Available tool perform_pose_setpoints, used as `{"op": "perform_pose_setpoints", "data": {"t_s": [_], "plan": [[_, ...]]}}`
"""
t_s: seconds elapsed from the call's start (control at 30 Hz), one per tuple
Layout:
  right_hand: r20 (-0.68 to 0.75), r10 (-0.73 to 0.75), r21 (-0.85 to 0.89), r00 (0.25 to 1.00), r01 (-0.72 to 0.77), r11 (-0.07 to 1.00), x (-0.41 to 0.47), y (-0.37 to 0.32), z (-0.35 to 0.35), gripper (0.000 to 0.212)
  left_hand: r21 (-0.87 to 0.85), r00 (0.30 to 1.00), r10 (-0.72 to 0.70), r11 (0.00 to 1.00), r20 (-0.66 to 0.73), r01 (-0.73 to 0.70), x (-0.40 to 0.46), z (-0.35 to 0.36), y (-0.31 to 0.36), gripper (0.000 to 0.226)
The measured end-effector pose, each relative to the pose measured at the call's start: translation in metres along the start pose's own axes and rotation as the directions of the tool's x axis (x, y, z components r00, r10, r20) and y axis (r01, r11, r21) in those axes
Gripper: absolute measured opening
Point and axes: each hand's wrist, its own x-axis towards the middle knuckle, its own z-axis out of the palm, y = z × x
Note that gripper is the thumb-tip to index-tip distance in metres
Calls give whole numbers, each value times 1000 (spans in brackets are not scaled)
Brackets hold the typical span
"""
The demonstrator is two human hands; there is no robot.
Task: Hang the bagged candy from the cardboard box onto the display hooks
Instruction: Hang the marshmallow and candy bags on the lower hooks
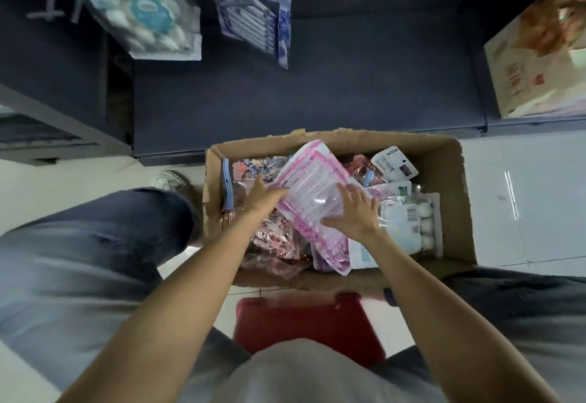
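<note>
No legible text. Barcodes only: on white bag (400,221) just right of right hand (355,212); lettering on other packs blurred.

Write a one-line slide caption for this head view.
Both hands, left hand and right hand, rest on a pink candy bag inside the open cardboard box, below bags already hanging.

A shop aisle: dark display shelving (301,91) with metal hooks (241,3) carrying hanging candy bags (142,9), and an open stock carton (444,161) on the pale tiled floor (523,196).
</note>
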Motion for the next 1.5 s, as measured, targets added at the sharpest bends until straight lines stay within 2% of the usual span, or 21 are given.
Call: {"op": "perform_pose_setpoints", "data": {"t_s": [0.07, 0.13, 0.23, 0.3, 0.37, 0.47, 0.57, 0.63, 0.73, 0.8, 0.83, 0.97, 1.03, 1.1, 1.13, 1.2, 1.3, 1.33, 1.4, 1.47, 1.5], "plan": [[2, -29, 16, 1000, 29, 999, -4, -2, -4, 94, -186, 997, -6, 982, -81, -10, 4, 1, -2, 72], [15, -51, -6, 999, 51, 999, -10, -6, -3, 100, -225, 992, 18, 973, -123, -46, 4, -5, -8, 58], [32, -101, 18, 994, 100, 995, -25, -16, 6, 120, -259, 990, 119, 956, -76, -135, -2, -16, -12, 35], [18, -114, 8, 993, 114, 993, -37, -26, 13, 130, -366, 983, 162, 913, -84, -182, -12, -19, -8, 29], [-55, -97, -3, 994, 97, 995, -50, -35, 22, 127, -465, 974, 198, 856, -108, -226, -25, -21, -2, 29], [-321, -11, 146, 947, 60, 987, -64, -34, 26, 96, -551, 962, 220, 789, -159, -271, -44, -22, 7, 30], [-611, -31, 100, 791, 116, 988, -75, -22, 11, 40, -618, 952, 149, 732, -266, -287, -51, -34, 9, 36], [-729, -113, 7, 676, 173, 985, -82, -15, -5, 17, -445, 907, 216, 815, -362, -372, -52, -42, 8, 36], [-824, -223, -88, 521, 271, 959, -86, -9, -42, 5, 79, 765, 456, 876, -455, -475, -59, -52, 7, 40], [-838, -311, -188, 448, 299, 936, -86, -8, -70, 2, 380, 627, 613, 790, -481, -481, -69, -57, 13, 39], [-834, -361, -244, 418, 308, 920, -87, -10, -83, 4, 448, 587, 679, 733, -441, -512, -75, -58, 19, 39], [-812, -493, -366, 313, 384, 848, -99, -28, -128, 11, 619, 529, 849, 418, -6, -665, -102, -40, 41, 64], [-782, -567, -431, 259, 431, 792, -110, -40, -144, 11, 721, 427, 904, 269, 40, -639, -111, -29, 52, 66], [-760, -609, -448, 226, 496, 743, -119, -48, -157, 6, 704, 309, 951, 213, 10, -677, -116, -24, 63, 56], [-773, -589, -407, 235, 528, 746, -121, -49, -162, 11, 655, 287, 958, 222, -8, -723, -118, -24, 69, 50], [-804, -471, -190, 364, 594, 782, -127, -45, -172, 27, 530, 328, 944, 288, -20, -797, -126, -27, 77, 34], [-694, -239, 222, 680, 517, 827, -131, -24, -184, 64, 237, 551, 824, 566, -130, -790, -131, -37, 78, 26], [-639, -178, 306, 748, 460, 834, -129, -15, -186, 69, 84, 610, 774, 628, -168, -774, -129, -43, 76, 27], [-584, -134, 421, 801, 439, 794, -123, 1, -189, 53, -113, 669, 698, 666, -257, -738, -122, -54, 70, 33], [-568, -126, 556, 814, 492, 670, -118, 8, -190, 33, -199, 683, 666, 657, -298, -727, -121, -59, 69, 36], [-547, -134, 623, 826, 509, 594, -118, 5, -192, 32, -240, 685, 663, 642, -302, -728, -123, -59, 70, 36]]}}
